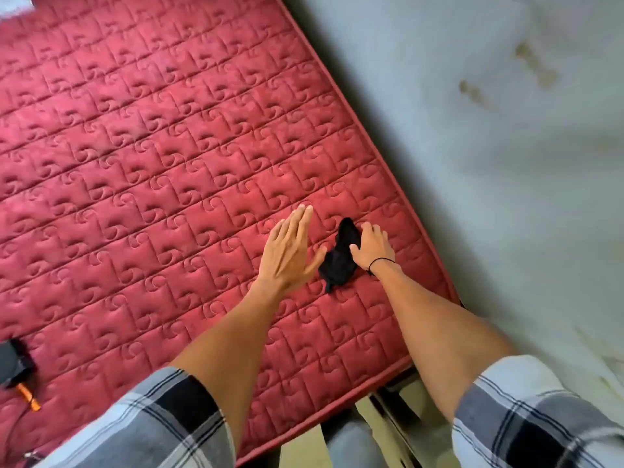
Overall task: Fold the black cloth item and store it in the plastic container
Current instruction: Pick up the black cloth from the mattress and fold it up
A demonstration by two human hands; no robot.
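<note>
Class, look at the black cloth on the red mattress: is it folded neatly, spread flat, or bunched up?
Bunched up. The black cloth lies crumpled and uneven, with no flat layers or straight edges.

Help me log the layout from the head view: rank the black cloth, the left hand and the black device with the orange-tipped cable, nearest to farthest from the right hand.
1. black cloth: touching the right hand, just to its left.
2. left hand: across the cloth, flat over the mattress.
3. black device: far off at the left edge.

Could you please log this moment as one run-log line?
stage: folding | black cloth: bunched on red mattress | right hand: pressing cloth | left hand: flat, open | container: unseen
</note>
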